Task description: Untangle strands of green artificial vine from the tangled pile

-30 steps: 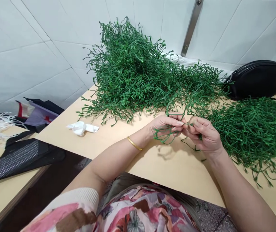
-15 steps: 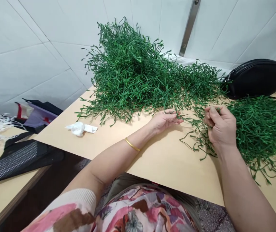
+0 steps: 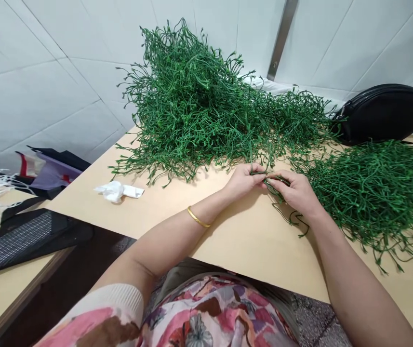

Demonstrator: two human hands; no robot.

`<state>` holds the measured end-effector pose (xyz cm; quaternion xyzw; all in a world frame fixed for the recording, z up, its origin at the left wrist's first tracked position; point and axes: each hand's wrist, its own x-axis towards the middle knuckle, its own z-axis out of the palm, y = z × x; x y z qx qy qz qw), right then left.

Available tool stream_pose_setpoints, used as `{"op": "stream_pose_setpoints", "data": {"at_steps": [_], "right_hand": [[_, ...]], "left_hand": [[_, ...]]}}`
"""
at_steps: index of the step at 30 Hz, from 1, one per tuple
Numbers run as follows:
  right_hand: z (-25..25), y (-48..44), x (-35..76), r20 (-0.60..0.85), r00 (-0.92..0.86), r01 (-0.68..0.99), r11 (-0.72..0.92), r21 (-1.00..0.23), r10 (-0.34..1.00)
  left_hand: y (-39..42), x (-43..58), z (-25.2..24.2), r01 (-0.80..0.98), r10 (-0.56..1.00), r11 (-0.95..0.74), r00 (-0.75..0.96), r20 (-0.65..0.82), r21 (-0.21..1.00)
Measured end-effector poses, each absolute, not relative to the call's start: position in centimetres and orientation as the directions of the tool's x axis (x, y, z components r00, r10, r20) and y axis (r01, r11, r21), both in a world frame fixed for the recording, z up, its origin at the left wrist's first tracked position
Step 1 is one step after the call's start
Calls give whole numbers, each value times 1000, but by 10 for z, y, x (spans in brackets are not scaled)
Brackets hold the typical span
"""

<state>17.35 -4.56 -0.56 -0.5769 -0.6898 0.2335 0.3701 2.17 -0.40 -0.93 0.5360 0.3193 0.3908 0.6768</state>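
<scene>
Both your hands meet at the near edge of the big heap of green plastic sprigs (image 3: 199,111) — that heap is my reference for everything below.

- Your left hand (image 3: 244,179): forearm comes in diagonally from the lower left, wrist low over the light wooden table (image 3: 235,250), palm down, fingertips pinched on one end of a thin green plastic sprig (image 3: 273,180). Thin gold bangle (image 3: 198,218) sits on that wrist.
- Your right hand (image 3: 296,193): forearm comes in from the lower right, knuckles up, fingers curled and clamped on the other end of the same sprig. Fingertips of both hands are touching or nearly so — can't tell which.
- Sprig: just in front of the heap's near edge, held between the two hands; its loose strands trail onto the table under your right hand.

Around the heap:
- Second, flatter heap of green sprigs (image 3: 372,188) to its right, just beside your right hand.
- Black rounded leather bag (image 3: 383,113) behind and to the right, against the white tiled wall.
- Crumpled white tissue (image 3: 117,191) to the front left, well apart from both hands.
</scene>
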Motion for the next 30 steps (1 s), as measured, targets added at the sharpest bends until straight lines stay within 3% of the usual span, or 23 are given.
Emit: {"op": "stream_pose_setpoints", "data": {"at_steps": [4,6,12,20,24,30], "right_hand": [[-3,-50,169,302,-92,798,252,-548,949],[-2,-51,166,311,-96,820,252,-514,946],[-4,-46,168,171,16,674,116,-729,985],[1,-44,172,38,-67,553,69,-830,997],[3,-45,173,-5,-110,481,49,-875,994],[1,-45,171,32,-90,497,73,-865,995]], "left_hand": [[-1,24,-15,-13,852,-75,518,71,997],[-1,24,-17,8,848,-123,520,100,992],[-4,24,-12,-63,806,-36,588,67,997],[-4,25,-14,-47,828,-68,555,83,997],[-3,23,-14,-85,841,46,541,7,995],[2,18,-11,-115,738,407,626,-252,906]]}}
